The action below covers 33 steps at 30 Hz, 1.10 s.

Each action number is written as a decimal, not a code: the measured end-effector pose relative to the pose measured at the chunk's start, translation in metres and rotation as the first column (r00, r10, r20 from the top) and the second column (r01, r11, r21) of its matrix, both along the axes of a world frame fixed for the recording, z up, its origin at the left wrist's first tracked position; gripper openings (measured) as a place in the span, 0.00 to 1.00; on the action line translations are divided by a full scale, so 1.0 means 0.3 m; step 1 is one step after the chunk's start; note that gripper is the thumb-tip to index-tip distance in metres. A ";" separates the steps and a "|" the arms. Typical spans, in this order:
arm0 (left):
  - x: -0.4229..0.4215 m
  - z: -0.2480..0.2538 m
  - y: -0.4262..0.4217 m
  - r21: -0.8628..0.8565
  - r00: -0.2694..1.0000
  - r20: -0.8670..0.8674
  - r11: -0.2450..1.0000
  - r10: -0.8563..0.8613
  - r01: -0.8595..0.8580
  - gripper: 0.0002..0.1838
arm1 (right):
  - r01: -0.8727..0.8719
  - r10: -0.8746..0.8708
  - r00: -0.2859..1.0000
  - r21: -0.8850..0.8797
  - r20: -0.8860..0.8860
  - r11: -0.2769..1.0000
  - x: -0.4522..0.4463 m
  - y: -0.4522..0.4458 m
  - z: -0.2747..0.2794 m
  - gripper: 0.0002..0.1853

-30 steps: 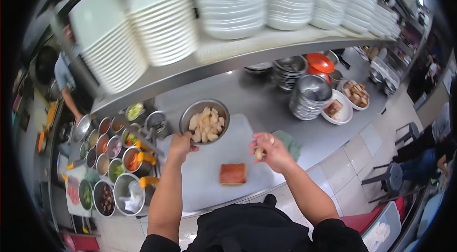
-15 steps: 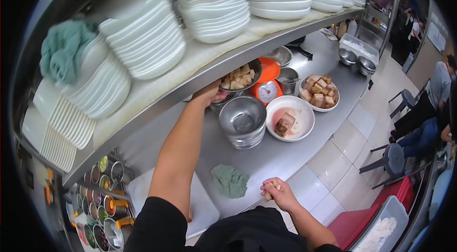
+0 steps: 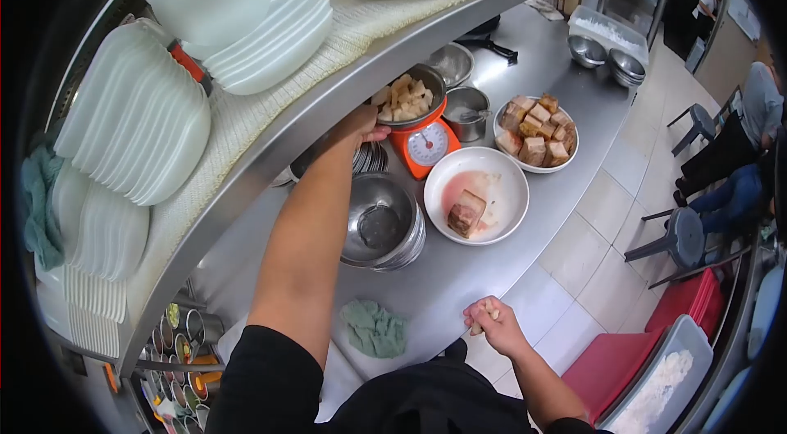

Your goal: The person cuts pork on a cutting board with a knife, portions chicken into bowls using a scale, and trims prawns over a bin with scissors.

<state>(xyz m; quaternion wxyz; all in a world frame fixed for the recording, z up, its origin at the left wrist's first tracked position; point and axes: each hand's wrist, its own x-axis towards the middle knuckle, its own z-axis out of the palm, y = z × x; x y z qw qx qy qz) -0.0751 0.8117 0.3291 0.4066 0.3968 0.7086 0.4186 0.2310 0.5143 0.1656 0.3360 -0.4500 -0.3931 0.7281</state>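
Metal bowl (image 3: 435, 83) is on the far side of the desk (image 3: 459, 278), right over the orange scale (image 3: 425, 145), loaded with blocky off-white chunks (image 3: 406, 98), some a bit tan. Left hand (image 3: 361, 124) has its grip clamped on the bowl's near left rim. Right hand (image 3: 503, 329), by the near edge, has its grip curled tight around some pale pieces (image 3: 484, 317), mostly hidden.

The left hand (image 3: 366, 126) holds a metal bowl (image 3: 436, 83) over an orange scale (image 3: 427, 145); the right hand (image 3: 498, 327) clutches pale pieces (image 3: 482, 313).
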 end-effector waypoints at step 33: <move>-0.071 -0.051 0.086 0.045 0.906 -0.423 0.999 0.018 0.002 0.19 | 0.015 -0.014 1.000 0.017 -0.011 1.000 0.035 0.036 -0.028 0.07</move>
